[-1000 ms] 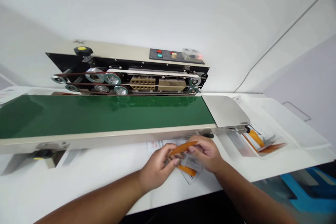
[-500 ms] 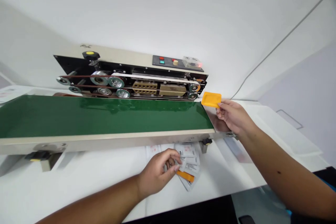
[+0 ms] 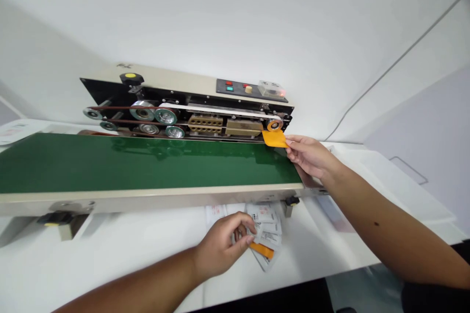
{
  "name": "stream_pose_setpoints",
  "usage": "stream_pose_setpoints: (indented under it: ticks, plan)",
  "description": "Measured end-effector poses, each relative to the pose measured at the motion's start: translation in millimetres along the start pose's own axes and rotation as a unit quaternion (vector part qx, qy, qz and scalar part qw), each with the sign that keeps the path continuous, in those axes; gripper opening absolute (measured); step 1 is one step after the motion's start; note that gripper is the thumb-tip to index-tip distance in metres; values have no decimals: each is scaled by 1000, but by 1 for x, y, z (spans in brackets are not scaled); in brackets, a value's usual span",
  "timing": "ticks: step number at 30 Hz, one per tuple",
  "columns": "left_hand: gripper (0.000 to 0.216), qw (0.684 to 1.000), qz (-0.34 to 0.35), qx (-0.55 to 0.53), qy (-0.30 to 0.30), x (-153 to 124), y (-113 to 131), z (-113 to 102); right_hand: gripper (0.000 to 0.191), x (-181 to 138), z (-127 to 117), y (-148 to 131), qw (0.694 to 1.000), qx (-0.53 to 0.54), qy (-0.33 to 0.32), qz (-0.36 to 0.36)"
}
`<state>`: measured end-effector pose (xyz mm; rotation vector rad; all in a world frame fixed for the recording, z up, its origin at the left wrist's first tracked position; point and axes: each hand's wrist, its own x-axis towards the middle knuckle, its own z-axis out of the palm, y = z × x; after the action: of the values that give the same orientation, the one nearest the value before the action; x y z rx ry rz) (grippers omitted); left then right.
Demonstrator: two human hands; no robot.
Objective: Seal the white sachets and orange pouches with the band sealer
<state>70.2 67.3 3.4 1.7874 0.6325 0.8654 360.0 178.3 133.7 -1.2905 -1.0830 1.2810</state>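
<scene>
My right hand [image 3: 306, 155] pinches the right edge of a small flat orange packet [image 3: 275, 140]. The packet's far edge reaches the rollers at the right end of a band sealing machine [image 3: 244, 128], above the green conveyor belt [image 3: 147, 164]. Lower down, in front of the conveyor, my left hand [image 3: 229, 242] is closed, thumb and fingers together at the edge of the printed silvery-white packets [image 3: 270, 227]. These lie fanned on the table, and an orange packet [image 3: 263, 250] shows among them beside my thumb. My left fingers partly hide the pile.
The conveyor's cream front rail [image 3: 147, 194] runs between my hands, with black knobs [image 3: 292, 201] below it. A control panel with coloured buttons [image 3: 229, 88] tops the sealer. On the right are a translucent white tray [image 3: 396, 181] and a grey cable [image 3: 352, 106] against the wall.
My right hand has moved left with the orange packet, from beside the machine to its right-end rollers. The packet now lies flatter. My left hand stays at the pile.
</scene>
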Motion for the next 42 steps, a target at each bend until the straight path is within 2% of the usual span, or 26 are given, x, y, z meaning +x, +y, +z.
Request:
stream_pose_setpoints:
  ticks: [3,5,8,10,12,14,17,19,23,25,27,31,34,39,42]
  plan:
    - [20,1000,2,0,-1,0,1,0,40,-7,6,0,996,-67,30,-43]
    - [18,1000,3,8,2,0,1,0,44,-20,9,4,980,-130,85,-123]
    - [13,998,3,57,10,0,1,0,32,-54,15,23,933,-185,166,-262]
    - [9,995,9,100,11,1,0,0,23,-80,18,40,909,-196,159,-331]
    - [9,992,21,122,4,3,-1,1,23,-100,21,56,886,-230,92,-392]
    - [13,992,28,125,-8,5,-4,2,30,-112,24,67,854,-299,-24,-424]
    - [25,990,23,137,-24,8,-6,2,34,-111,28,75,800,-387,-204,-411]
    - [42,986,18,157,-51,8,-6,1,30,-105,32,80,781,-403,-259,-399]
    - [88,958,28,207,-196,6,3,-5,25,-96,37,94,787,-379,-265,-408]
    - [85,936,49,227,-265,5,7,-6,24,-94,38,99,793,-354,-257,-424]
    - [76,923,59,247,-289,3,8,-5,23,-94,37,102,793,-330,-243,-451]
    - [68,906,79,313,-272,-2,-5,3,21,-94,37,101,789,-307,-228,-480]
    - [74,898,91,344,-259,-4,-13,8,20,-94,39,100,783,-307,-227,-491]
    - [75,903,62,368,-211,0,-3,6,22,-93,41,104,778,-314,-228,-494]
    - [66,913,56,359,-186,3,0,6,21,-93,42,102,780,-312,-217,-496]
